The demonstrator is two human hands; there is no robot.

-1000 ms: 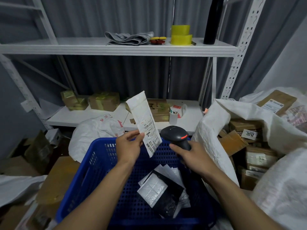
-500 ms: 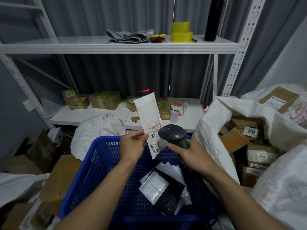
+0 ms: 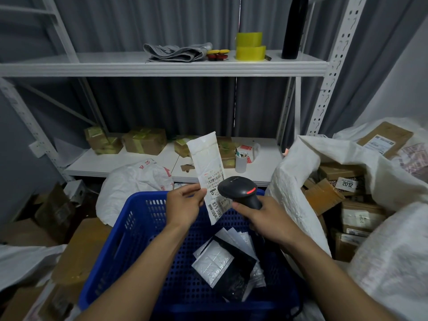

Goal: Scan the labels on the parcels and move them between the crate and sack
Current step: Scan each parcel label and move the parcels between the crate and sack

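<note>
Scanner close beside white parcel

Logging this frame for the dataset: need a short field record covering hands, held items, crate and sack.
left hand: pinches the left edge of a white mailer
mailer: upright above the crate, label facing the camera
right hand: grips a black scanner
scanner: red light on, head overlapping the label in view; contact cannot be told
crate: blue, holds several flat packets
sack: white, open, to the right, cardboard boxes inside
</note>
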